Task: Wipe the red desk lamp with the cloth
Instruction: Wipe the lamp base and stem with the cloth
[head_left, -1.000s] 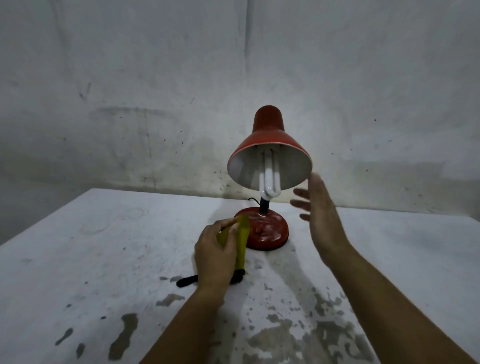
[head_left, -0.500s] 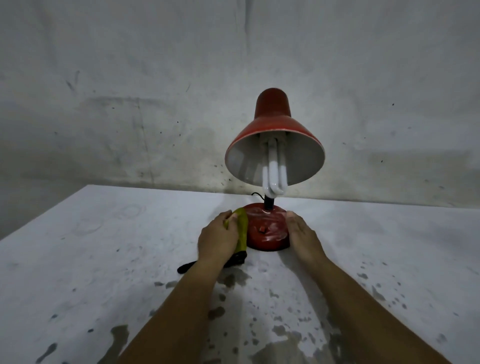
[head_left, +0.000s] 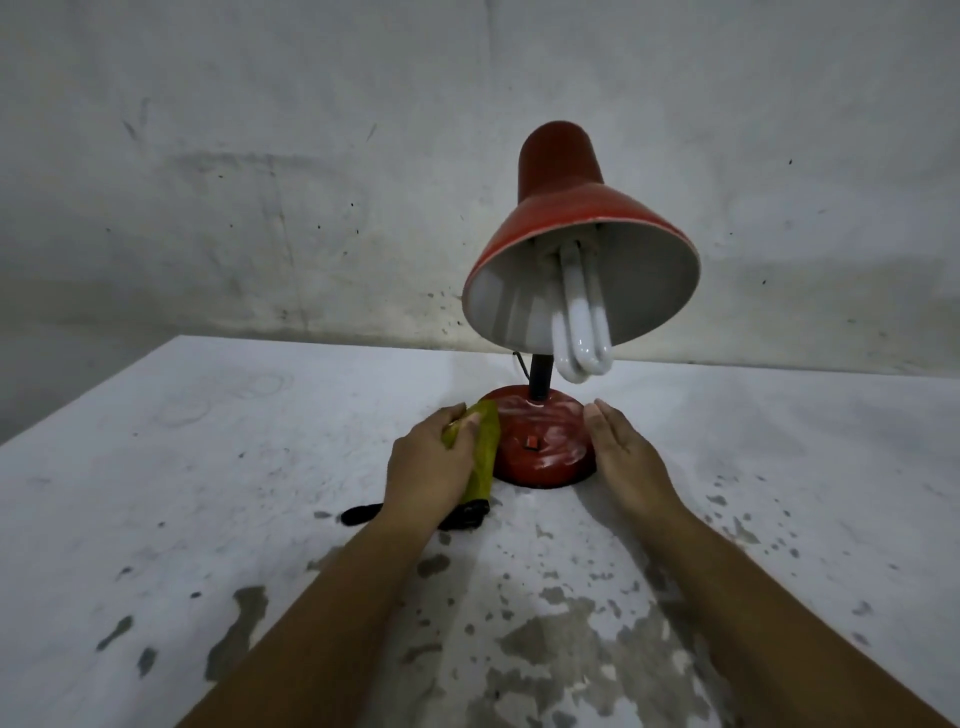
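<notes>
Hands flank the lamp base, frame centre.
Left hand (head_left: 434, 462) grips the cloth (head_left: 480, 449) against the red desk lamp (head_left: 540, 441); right hand (head_left: 626, 457), fingers straight, touches its opposite side.

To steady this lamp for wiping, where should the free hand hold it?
Hold the round base, coming in from its right side where the right hand already lies. It is low, wide and flat on the table, while the tilted shade sits high on a thin stem.
</notes>
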